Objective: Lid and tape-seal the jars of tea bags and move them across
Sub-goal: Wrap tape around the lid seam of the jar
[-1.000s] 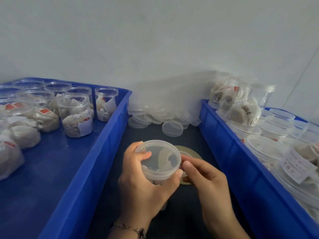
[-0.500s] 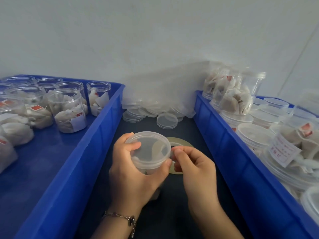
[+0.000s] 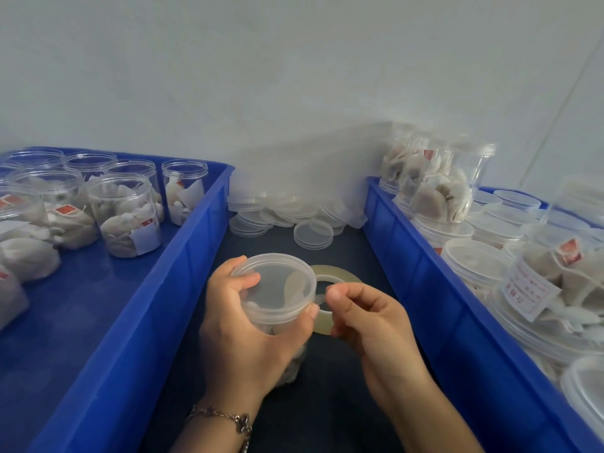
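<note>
left hand (image 3: 242, 322) clamping a lidded jar (image 3: 277, 289), right hand (image 3: 369, 318) pinching at tape (image 3: 340, 279); unlidded jars (image 3: 130, 217) are waiting in the left bin (image 3: 183, 256).

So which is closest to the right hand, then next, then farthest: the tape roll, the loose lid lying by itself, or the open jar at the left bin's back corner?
From the right hand:
1. Tape roll, right beside its fingers.
2. Loose lid, lying farther back in the middle.
3. Open jar, back corner of the left bin.
</note>
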